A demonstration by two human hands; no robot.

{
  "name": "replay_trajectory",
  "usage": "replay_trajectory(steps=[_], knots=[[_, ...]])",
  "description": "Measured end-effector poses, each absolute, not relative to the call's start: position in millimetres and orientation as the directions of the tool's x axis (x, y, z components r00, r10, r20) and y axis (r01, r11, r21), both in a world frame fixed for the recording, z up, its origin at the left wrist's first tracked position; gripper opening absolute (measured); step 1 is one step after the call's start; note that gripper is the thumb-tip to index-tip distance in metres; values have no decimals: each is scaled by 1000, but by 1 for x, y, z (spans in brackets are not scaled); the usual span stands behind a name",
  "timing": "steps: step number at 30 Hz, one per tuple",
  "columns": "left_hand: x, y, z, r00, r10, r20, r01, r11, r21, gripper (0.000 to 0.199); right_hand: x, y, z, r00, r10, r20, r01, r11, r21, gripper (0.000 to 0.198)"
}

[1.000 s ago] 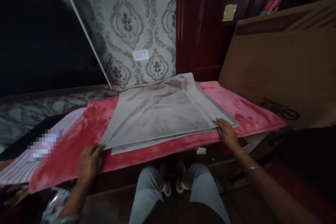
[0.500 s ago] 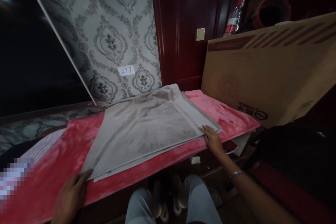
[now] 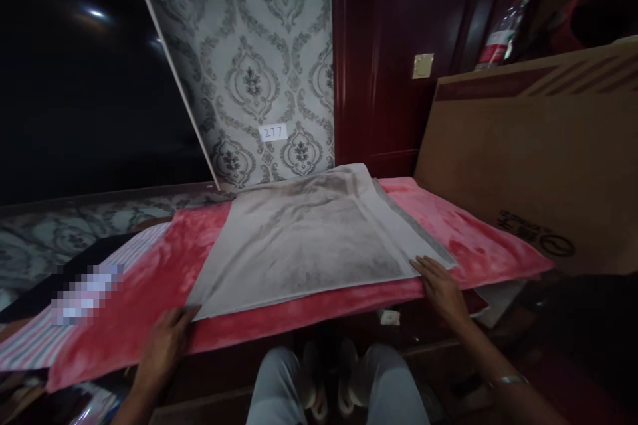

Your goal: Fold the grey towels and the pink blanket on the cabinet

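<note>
A grey towel [image 3: 309, 232], folded in layers and lightly creased, lies spread over a red plush cloth [image 3: 239, 329]. At its near left corner, my left hand [image 3: 167, 339] is closed, with the fingertips on the corner and the thumb side hidden. My right hand [image 3: 441, 285] grips the near edge close to the right corner, its fingers on top of the fabric. A second grey layer shows along the right side of the towel. Between my hands the near edge runs almost straight.
A striped cloth [image 3: 34, 339] lies at the left, partly under the red cloth. A large cardboard box [image 3: 528, 166] stands at the right, with a bottle [image 3: 501, 33] behind it. A dark screen [image 3: 94, 80] and a patterned wall [image 3: 279, 66] rise behind.
The view has swung left, so everything sits further right. The towel's upper near edge has come closer to the lower layer's edge, which now barely shows. Both hands remain at the near corners.
</note>
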State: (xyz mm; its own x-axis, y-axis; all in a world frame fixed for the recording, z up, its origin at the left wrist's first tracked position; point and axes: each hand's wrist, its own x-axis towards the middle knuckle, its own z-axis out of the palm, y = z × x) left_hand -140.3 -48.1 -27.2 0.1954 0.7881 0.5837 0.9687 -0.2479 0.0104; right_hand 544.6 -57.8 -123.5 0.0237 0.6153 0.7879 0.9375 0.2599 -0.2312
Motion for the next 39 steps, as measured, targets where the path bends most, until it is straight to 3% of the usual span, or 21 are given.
replay_trajectory(steps=[6, 10, 17, 21, 27, 34, 39], knots=[[-138, -53, -25, 250, 844, 474, 963, -266, -33, 36, 546, -69, -120, -20, 643, 765, 960, 226, -165, 42], [-115, -56, -8, 250, 845, 473, 968, -221, -118, 36, 525, -81, -94, 51, 709, 703, 997, 0, -73, 37], [-50, -47, 9, 435, 842, 320, 900, -404, -162, 42, 466, -84, -60, 70, 775, 628, 996, -91, 1, 36], [-40, -51, 9, 498, 828, 257, 867, -466, -176, 48, 445, -79, -54, -38, 778, 627, 999, 32, 21, 41], [-36, -50, 4, 505, 817, 277, 863, -480, -159, 34, 400, -55, -63, -236, 761, 604, 953, 302, -8, 48], [-50, -50, -8, 498, 779, 382, 862, -495, -114, 41, 390, -43, -78, -233, 738, 633, 899, 412, -150, 54], [-57, -57, -20, 538, 749, 386, 836, -531, -135, 37, 399, -55, -88, -293, 723, 626, 893, 440, -90, 55]])
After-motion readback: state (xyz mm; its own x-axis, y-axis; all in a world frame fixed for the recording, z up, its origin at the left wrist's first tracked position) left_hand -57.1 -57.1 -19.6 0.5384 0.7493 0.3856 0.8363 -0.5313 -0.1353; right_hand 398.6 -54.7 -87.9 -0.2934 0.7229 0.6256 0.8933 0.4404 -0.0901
